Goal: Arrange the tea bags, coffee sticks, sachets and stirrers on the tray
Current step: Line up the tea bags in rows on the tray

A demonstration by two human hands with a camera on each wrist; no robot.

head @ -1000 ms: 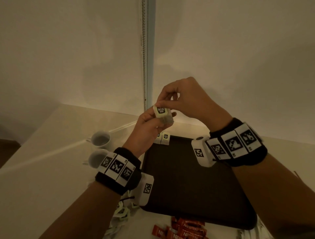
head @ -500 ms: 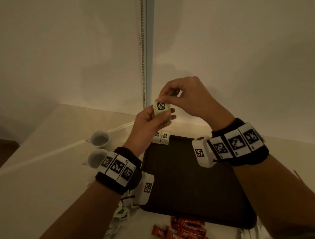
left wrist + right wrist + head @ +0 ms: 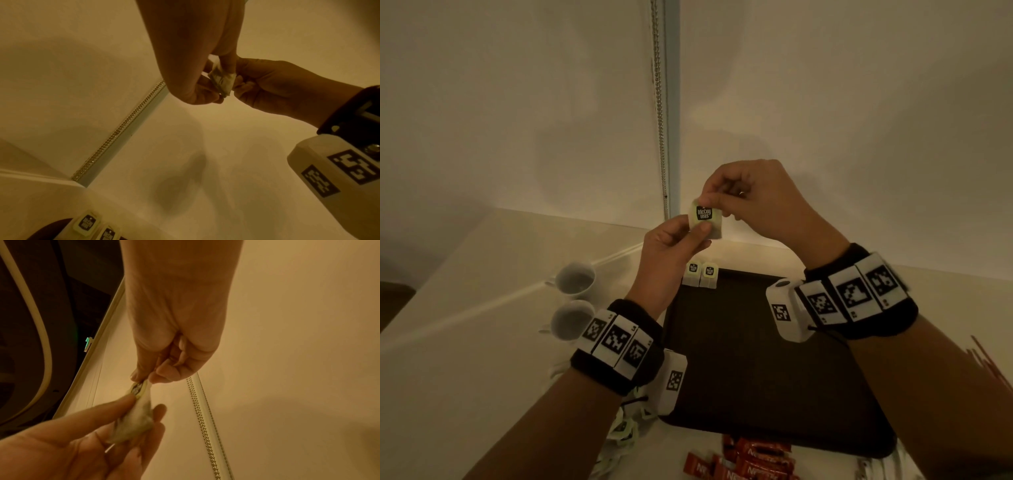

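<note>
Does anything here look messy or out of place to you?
Mostly tidy: two tea bags stand side by side at the dark tray's far corner. The red coffee sticks lie jumbled off the tray, near its front edge. Both hands pinch a third tea bag in mid-air.

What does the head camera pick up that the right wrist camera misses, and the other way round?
Only the head view shows the dark tray with two tea bags at its far left corner, two white cups left of it, and red coffee sticks in front. Only the right wrist view shows the held bag's thin edge side-on, plus a small green light in a dark area. Both show the left hand and right hand pinching one tea bag in the air, and the bead chain on the wall.
</note>
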